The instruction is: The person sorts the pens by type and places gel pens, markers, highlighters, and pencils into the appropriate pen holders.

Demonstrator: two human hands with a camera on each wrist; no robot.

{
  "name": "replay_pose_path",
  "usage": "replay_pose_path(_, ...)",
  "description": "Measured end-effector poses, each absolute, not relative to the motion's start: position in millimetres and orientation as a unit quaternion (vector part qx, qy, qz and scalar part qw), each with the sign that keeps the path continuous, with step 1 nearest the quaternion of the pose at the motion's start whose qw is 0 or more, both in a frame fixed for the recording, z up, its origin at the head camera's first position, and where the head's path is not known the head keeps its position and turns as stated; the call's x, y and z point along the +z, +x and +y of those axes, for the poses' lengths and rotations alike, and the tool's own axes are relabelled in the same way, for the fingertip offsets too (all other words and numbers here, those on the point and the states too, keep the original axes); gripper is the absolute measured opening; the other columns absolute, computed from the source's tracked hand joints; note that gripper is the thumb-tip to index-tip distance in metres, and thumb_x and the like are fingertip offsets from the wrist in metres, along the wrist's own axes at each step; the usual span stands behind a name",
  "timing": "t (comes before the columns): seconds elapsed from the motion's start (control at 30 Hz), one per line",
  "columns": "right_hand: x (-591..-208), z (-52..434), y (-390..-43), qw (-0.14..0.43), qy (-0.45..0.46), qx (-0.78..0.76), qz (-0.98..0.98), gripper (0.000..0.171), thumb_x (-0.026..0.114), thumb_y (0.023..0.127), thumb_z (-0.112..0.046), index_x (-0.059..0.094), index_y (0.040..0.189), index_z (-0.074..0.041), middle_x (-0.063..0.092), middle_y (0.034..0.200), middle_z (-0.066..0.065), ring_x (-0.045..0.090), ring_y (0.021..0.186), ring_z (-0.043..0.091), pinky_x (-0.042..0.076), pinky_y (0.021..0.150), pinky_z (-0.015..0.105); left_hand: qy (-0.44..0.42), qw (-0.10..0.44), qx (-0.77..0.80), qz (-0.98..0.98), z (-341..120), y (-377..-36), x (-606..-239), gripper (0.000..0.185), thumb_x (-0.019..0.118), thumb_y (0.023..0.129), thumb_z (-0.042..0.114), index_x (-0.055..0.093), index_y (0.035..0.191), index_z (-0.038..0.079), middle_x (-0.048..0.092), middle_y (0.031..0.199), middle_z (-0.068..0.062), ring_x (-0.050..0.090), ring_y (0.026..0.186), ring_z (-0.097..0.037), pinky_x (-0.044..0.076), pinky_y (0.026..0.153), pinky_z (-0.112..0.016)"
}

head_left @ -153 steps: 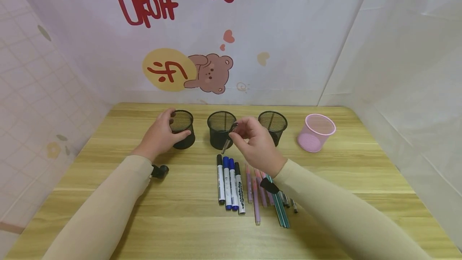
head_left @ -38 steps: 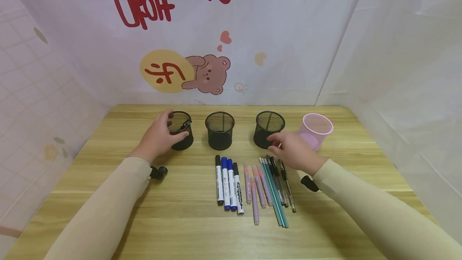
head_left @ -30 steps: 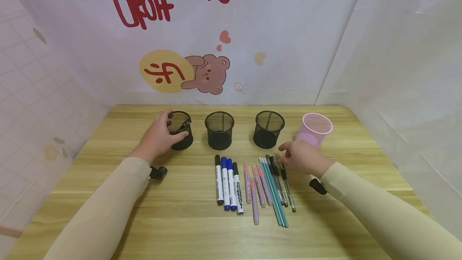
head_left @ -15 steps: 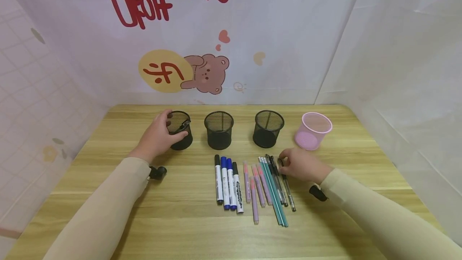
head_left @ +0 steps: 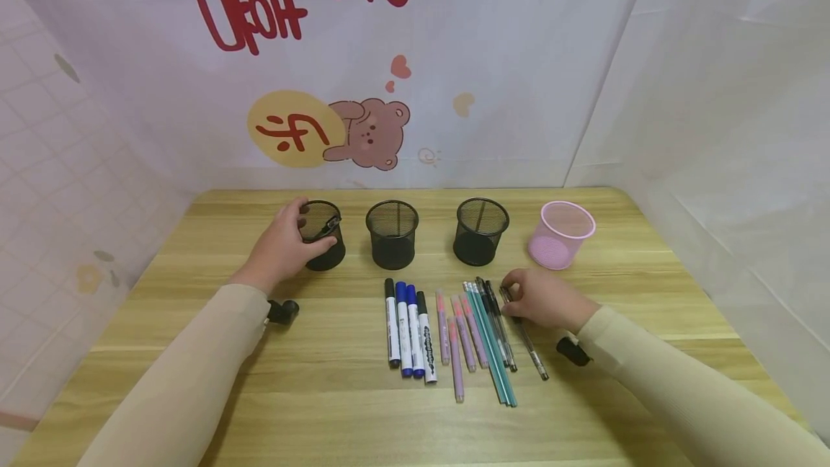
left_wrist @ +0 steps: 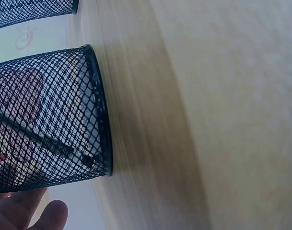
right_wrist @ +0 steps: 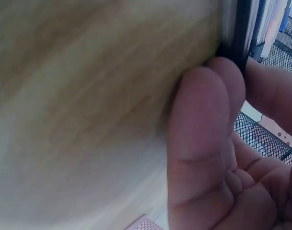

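Observation:
At the far left of the row, my left hand (head_left: 282, 245) holds a black mesh pen holder (head_left: 328, 256), thumb on its near side and fingers at the back rim. One gel pen (left_wrist: 59, 146) leans inside that holder, seen through the mesh in the left wrist view. On the right, my right hand (head_left: 547, 299) pinches the upper part of another black-and-clear gel pen (head_left: 533, 353) between thumb and fingers. This pen lies slanted, apart from a group of black gel pens (head_left: 502, 334). The right wrist view shows the fingertips (right_wrist: 198, 91) against the dark barrel.
Two more black mesh holders (head_left: 393, 251) (head_left: 477, 247) and a pink one (head_left: 556, 249) stand along the back. Between the hands lie several black and blue markers (head_left: 405, 326), several pink-purple highlighter-like pens (head_left: 457, 362) and teal pencils (head_left: 496, 362). White printed cloth (head_left: 506, 56) hangs behind the table.
The pen carried by my right hand earlier now leans in the left holder. My right hand has come back right and pinched another pen, whose lower end has swung right. My left hand stays put.

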State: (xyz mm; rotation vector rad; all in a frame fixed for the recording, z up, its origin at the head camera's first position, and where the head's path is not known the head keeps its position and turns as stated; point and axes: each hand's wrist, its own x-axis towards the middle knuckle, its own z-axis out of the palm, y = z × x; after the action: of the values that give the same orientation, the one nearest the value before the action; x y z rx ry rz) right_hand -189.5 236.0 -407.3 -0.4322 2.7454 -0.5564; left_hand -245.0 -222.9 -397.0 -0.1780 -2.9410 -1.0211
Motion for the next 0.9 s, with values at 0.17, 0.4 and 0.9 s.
replay_pose_path(0.17, -406.5, 235.4, -187.5, 0.16, -0.141, -0.219, 0.952, 0.042, 0.083, 0.088, -0.017, 0.066, 0.123, 0.0, 0.068, 0.07, -0.002, 0.063, 0.06, 0.01, 0.051, 0.058, 0.029, -0.055, 0.014, -0.329, -0.942, -222.8, -244.4, -396.6, 0.103, 0.077, 0.094, 0.049, 0.019, 0.167, 0.004, 0.037, 0.164, -0.023, 0.047, 0.147, -0.043, 0.041, 0.117, -0.066)
replay_pose_path(0.4, -404.8, 234.6, -187.1, 0.151, -0.136, -0.245, 0.948, 0.041, 0.081, 0.089, -0.016, 0.065, 0.123, 0.0, 0.067, 0.074, 0.0, 0.06, 0.063, 0.011, 0.05, 0.059, 0.029, -0.054, 0.011, -0.33, -0.942, -222.7, -244.4, -396.9, 0.102, 0.077, 0.094, 0.048, 0.019, 0.167, 0.005, 0.037, 0.164, -0.022, 0.047, 0.147, -0.043, 0.041, 0.117, -0.065)
replay_pose_path(0.9, -401.2, 233.5, -188.1, 0.126, -0.135, -0.298, 0.937, 0.041, 0.077, 0.093, -0.012, 0.061, 0.129, 0.001, 0.07, 0.078, 0.002, 0.061, 0.066, 0.013, 0.052, 0.058, 0.03, -0.055, 0.014, -0.326, -0.944, -222.5, -244.7, -396.6, 0.102, 0.076, 0.094, 0.048, 0.019, 0.167, 0.004, 0.037, 0.164, -0.022, 0.047, 0.146, -0.043, 0.041, 0.117, -0.065)
